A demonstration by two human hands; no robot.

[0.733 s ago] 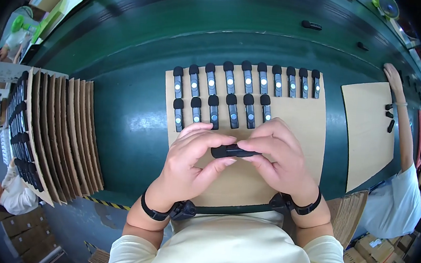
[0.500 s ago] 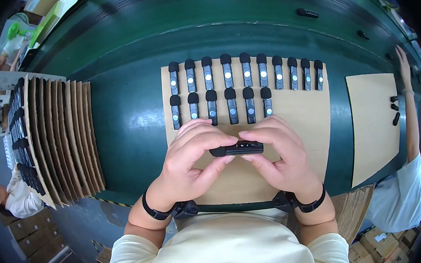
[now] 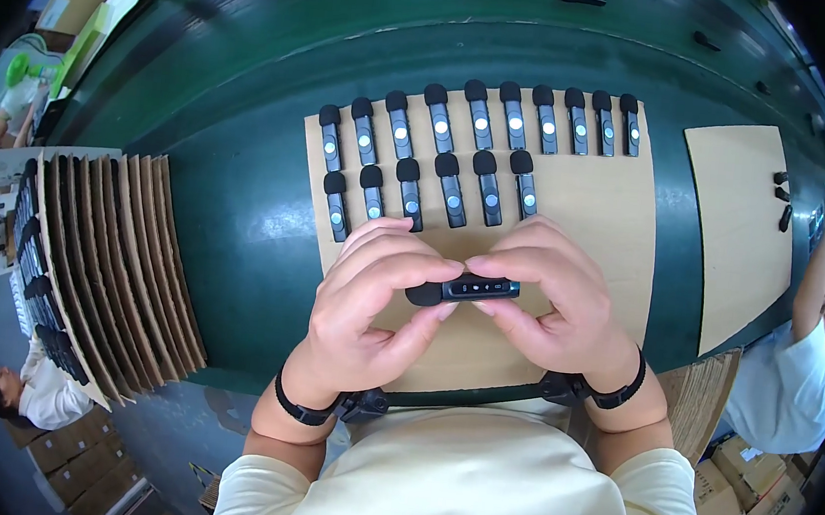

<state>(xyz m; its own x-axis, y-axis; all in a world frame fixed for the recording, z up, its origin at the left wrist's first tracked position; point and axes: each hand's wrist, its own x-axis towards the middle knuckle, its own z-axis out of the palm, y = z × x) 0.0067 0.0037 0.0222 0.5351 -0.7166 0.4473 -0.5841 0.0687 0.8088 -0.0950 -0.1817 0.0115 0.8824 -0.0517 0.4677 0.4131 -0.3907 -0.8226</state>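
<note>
Pinching small black device between both hands, above cardboard sheet

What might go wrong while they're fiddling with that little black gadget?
The gadget is pinched only at fingertips between the left hand and right hand, so it may slip. It hangs right over the cardboard sheet, close to the rows of gadgets; a drop could knock those askew.

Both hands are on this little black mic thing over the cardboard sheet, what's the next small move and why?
Probably set the small black device, held between the left hand and right hand, down beside the last piece in the second row. That row on the cardboard sheet has six pieces against the back row's ten, with bare cardboard to its right.
</note>
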